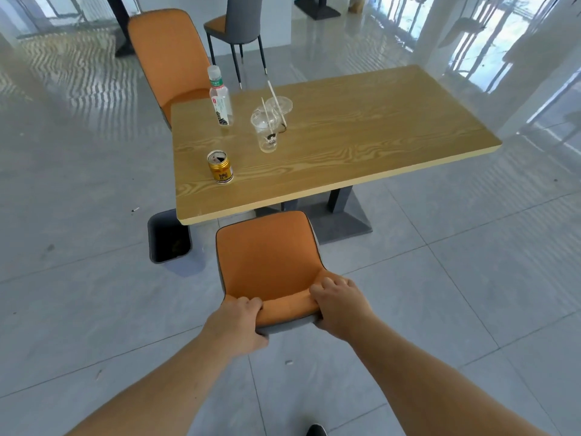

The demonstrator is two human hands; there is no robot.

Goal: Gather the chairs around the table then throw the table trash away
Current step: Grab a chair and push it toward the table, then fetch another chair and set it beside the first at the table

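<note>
An orange chair [267, 256] stands right in front of me, its seat at the near edge of the wooden table [361, 136]. My left hand [235, 322] and my right hand [339, 305] both grip the top of its backrest. On the table stand a gold can [220, 167], a clear water bottle [220, 97] and two clear plastic cups [267, 127] with straws. A second orange chair [169, 58] sits at the table's far left side. A dark trash bin [169, 237] stands on the floor by the table's near left corner.
A grey chair [239, 23] stands farther back near a white wall. The table's grey pedestal base [342, 215] is to the right of my chair. Glossy tiled floor [471, 278] spreads all around, with small scraps of litter on it.
</note>
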